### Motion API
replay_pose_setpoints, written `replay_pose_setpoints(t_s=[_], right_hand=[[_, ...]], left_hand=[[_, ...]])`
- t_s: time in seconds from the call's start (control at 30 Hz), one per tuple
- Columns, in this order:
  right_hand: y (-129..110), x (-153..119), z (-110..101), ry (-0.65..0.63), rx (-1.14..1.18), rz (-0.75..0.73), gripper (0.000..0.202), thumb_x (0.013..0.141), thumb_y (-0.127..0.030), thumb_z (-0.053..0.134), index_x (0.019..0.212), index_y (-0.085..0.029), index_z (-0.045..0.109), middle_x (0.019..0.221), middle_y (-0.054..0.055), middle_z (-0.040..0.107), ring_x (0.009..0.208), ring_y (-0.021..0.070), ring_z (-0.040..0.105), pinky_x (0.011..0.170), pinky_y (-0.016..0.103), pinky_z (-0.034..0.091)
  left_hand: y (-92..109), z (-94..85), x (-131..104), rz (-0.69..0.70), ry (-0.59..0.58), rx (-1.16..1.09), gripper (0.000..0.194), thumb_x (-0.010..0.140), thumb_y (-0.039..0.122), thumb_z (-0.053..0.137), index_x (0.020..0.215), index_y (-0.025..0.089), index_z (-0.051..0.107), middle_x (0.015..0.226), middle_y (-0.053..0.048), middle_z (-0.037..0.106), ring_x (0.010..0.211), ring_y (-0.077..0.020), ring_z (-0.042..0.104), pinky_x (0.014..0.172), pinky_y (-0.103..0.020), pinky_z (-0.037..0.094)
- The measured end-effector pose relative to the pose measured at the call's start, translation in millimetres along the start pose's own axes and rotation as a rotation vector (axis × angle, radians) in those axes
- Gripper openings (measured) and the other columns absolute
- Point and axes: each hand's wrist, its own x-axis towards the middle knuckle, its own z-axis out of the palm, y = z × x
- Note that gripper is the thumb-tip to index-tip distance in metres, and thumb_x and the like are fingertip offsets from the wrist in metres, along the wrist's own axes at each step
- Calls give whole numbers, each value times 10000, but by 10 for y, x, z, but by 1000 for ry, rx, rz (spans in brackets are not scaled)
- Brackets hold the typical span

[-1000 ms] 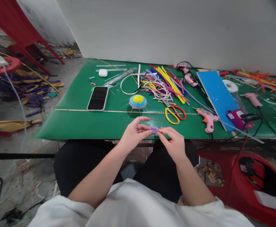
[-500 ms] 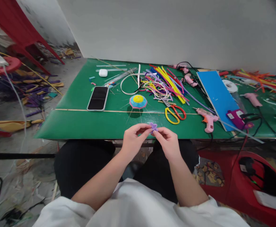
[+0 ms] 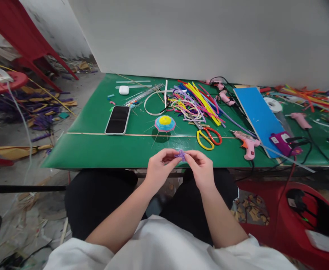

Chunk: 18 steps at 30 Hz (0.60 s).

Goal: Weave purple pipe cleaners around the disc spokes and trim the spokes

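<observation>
Between my two hands, just above the table's front edge, is a small purple pipe-cleaner flower [image 3: 181,154]. My left hand [image 3: 161,167] pinches its left side with thumb and forefinger. From the right, my right hand [image 3: 201,168] pinches it the same way, and the fingertips cover part of it. Beyond the hands stands a small round piece in yellow, blue and pink [image 3: 165,123], with thin wires spreading from its rim. Scissors [image 3: 209,138] with one yellow and one red handle lie to its right.
On the green table [image 3: 91,150] are a phone [image 3: 117,120], a white earbud case [image 3: 124,90], a pile of colourful pipe cleaners [image 3: 192,101], a pink glue gun [image 3: 247,144], a blue board [image 3: 257,116] and a white tape roll [image 3: 273,104]. A red stool [image 3: 282,210] stands below right.
The purple flower has turned a little between my fingertips and looks more bunched. Both hands keep their pinch in nearly the same place. The whole view has shifted slightly.
</observation>
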Motion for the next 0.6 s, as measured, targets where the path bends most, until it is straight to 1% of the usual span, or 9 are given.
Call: replay_pose_setpoints(t_s=[0.1,0.2,0.3,0.47,0.6], right_hand=[[-47,29,-84,-94,-208,-222,158,790,-231,557,913,-234,655,911,27,673,840,161,613,775,307,485],[-80,56,-143,-166,-355,-399,160,800,-196,542,903,-244,655,870,25,679,814,159,610,756,310,486],[-91,69,-160,-188,-410,-484,144,795,-174,547,892,-231,638,824,22,672,773,151,601,720,298,486],[-114,100,-189,-263,-489,-564,119,792,-157,540,872,-209,611,800,31,651,752,146,579,698,290,480],[-128,120,-221,-307,-533,-638,135,785,-135,537,880,-205,601,816,36,650,772,144,579,711,289,484]], left_hand=[[43,-28,22,-90,-33,-85,213,629,226,713,799,145,615,746,-2,651,690,-107,606,652,-221,504],[66,-40,36,-161,-42,-155,216,619,229,723,779,139,609,709,5,649,642,-96,601,599,-204,491],[64,-36,34,-170,-33,-175,205,624,229,724,766,135,610,669,7,647,624,-92,601,588,-195,482],[53,-54,33,-194,-35,-168,194,614,224,731,745,130,622,678,-2,656,624,-94,605,593,-197,480],[50,-103,55,-210,-88,-153,191,606,214,736,737,129,626,663,3,650,577,-71,581,579,-185,467]])
